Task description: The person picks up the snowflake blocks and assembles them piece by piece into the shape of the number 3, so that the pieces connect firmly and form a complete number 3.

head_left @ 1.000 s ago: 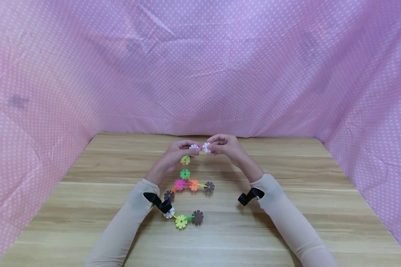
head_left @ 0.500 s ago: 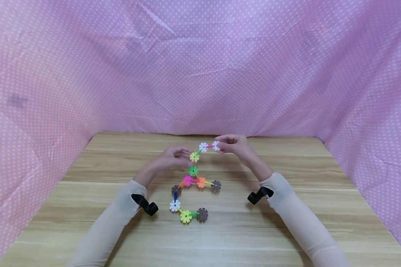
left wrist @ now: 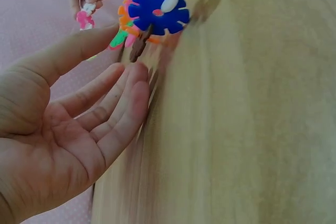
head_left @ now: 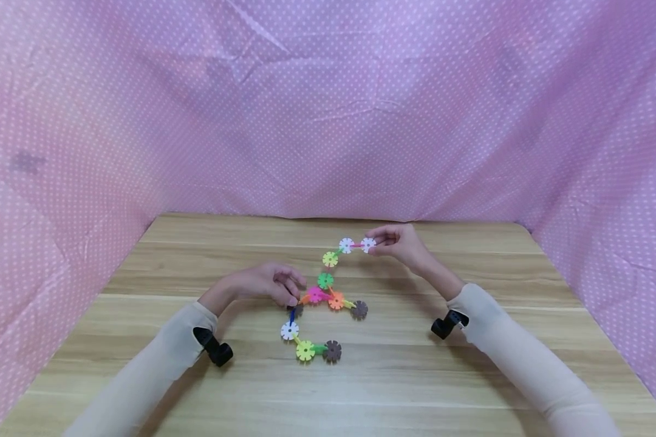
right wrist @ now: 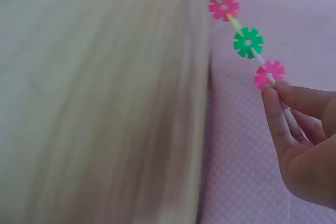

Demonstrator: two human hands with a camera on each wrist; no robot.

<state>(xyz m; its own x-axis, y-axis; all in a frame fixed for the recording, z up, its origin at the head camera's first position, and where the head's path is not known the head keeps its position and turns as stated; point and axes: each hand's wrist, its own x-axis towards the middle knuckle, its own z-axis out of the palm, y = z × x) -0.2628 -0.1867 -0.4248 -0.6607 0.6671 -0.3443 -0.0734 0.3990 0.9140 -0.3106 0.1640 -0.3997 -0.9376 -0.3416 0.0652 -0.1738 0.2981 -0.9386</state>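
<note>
While our right hand (head_left: pixel 396 241) pinches the far end of the snowflake-disc chain (head_left: pixel 325 297) on the surface (head_left: pixel 415 376), our relaxed left hand (head_left: pixel 268 284) merely touches it; tugging could pop joints.

Head view above; close wrist views.

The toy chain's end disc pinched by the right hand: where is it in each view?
Head: white end disc, upper centre.
Left wrist: top left, far off, tinted pink.
Right wrist: right of centre, tinted pink.
Shared landmark: the right hand pinching it.
</note>
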